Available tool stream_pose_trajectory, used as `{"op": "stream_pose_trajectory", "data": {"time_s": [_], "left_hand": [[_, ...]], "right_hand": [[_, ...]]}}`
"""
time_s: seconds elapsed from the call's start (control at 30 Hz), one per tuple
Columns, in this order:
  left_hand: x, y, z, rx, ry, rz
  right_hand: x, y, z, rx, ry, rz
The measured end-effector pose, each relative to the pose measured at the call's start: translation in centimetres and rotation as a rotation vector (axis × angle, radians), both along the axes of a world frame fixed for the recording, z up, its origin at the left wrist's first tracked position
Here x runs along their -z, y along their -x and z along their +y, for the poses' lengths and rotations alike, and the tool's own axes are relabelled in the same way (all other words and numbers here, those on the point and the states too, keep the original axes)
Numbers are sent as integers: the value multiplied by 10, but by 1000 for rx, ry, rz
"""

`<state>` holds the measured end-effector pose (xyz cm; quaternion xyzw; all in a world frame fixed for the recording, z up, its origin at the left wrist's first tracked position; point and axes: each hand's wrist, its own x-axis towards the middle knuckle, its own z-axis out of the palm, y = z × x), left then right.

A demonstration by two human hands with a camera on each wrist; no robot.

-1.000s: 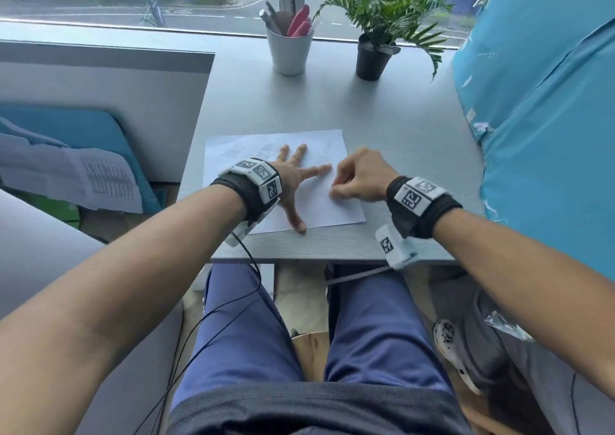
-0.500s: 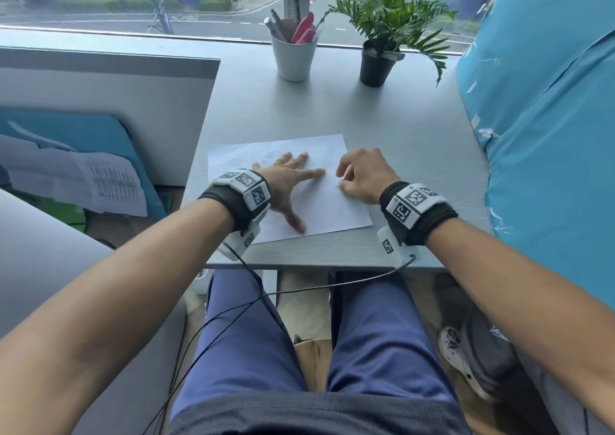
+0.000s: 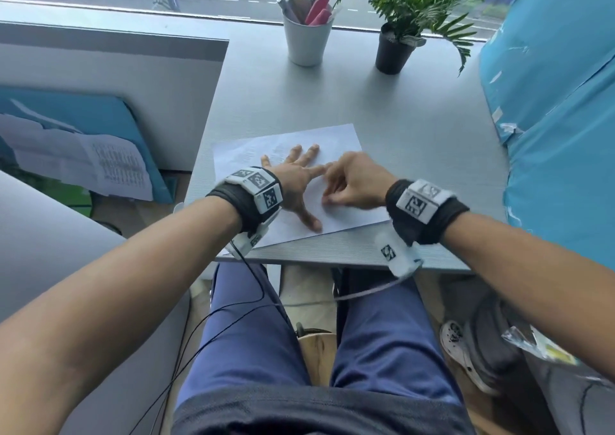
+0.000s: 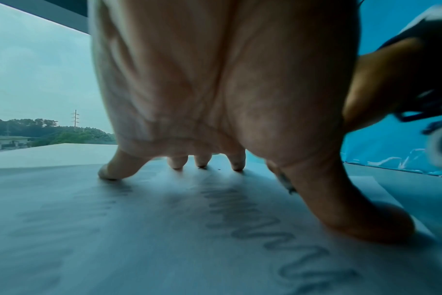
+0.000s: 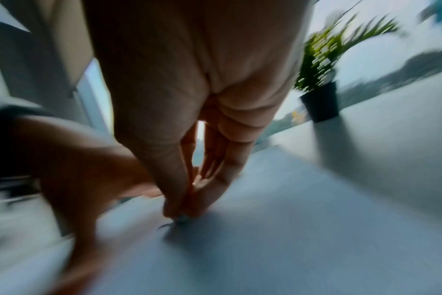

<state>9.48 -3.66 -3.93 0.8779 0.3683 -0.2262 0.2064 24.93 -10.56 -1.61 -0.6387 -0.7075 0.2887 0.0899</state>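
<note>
A white sheet of paper (image 3: 332, 138) lies on the grey table (image 3: 416, 118) near its front edge. My left hand (image 3: 296, 181) presses flat on the sheet with fingers spread. In the left wrist view its fingertips (image 4: 202, 161) touch the paper (image 4: 139, 229) beside a grey pencil scribble (image 4: 265, 225). My right hand (image 3: 352, 185) sits just right of the left index finger, fingers curled. In the right wrist view my right hand (image 5: 182, 211) pinches a small grey object (image 5: 181, 219) against the sheet; blur hides what that object is.
A white cup of pens (image 3: 306, 40) and a potted plant (image 3: 392, 51) stand at the table's far edge by the window. A grey partition (image 3: 116, 78) borders the left side. Blue covered bulk (image 3: 559, 101) crowds the right. The front edge (image 3: 332, 263) is under my wrists.
My right hand has slid a little left, close to the left index fingertip, and is blurred with motion. The left hand stays spread on the paper.
</note>
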Motion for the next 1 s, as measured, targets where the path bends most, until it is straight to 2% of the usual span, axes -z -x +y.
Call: {"op": "stream_pose_trajectory", "data": {"time_s": [0.13,0.3,0.43,0.5,0.6,0.63,0.77,0.83,0.93,1.0], "left_hand": [[0,0,0,-14,9,-14],[0,0,2,17,-2,10],[-1,1,0,9,11,-3],[-1,1,0,14,5,-1],[0,1,2,36,-1,3],[0,1,3,39,3,5],[0,1,2,34,15,-2],[0,1,3,39,13,-5],[2,2,5,59,3,4],[2,1,5,60,10,6]], "right_hand": [[-5,-24,26,153,-108,-38],[2,2,-12,-70,60,31],[-2,-32,21,150,-71,11],[1,-23,13,110,-57,22],[4,-3,-12,-50,59,41],[3,-7,-8,-45,70,44],[-1,-37,28,168,-89,17],[1,-26,19,134,-92,17],[4,-4,-8,-41,36,27],[1,-14,5,-17,39,31]]}}
